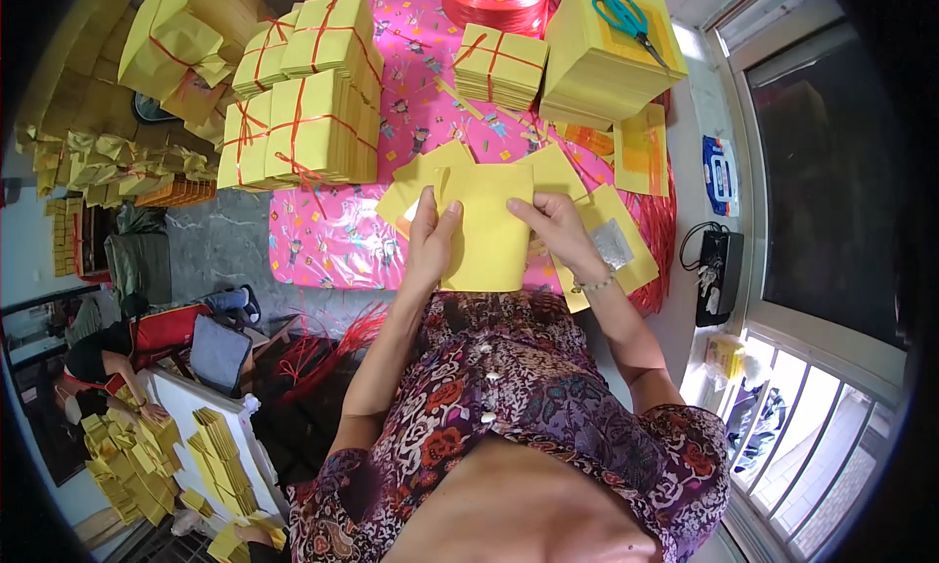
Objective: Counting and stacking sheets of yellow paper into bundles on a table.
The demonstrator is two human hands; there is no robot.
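Between my two hands is a sheet or thin stack of yellow paper [486,230], held upright at the table's near edge; how many layers it has I cannot tell. My left hand [430,238] is closed on its left edge, thumb on the near face. On the right edge, my right hand [565,232] pinches it the same way, with a beaded bracelet on that wrist. Loose yellow sheets lie fanned out behind and beside it, including one with a silver patch [613,242]. My fingers behind the paper are mostly hidden.
Bundles of yellow paper [311,123] tied with red string stand left on the pink patterned tablecloth [333,240]. A smaller tied bundle [501,64], a red ribbon roll [494,0], and a tall stack [597,74] topped with teal scissors [624,20] stand farther back. Another person handles yellow packets lower left.
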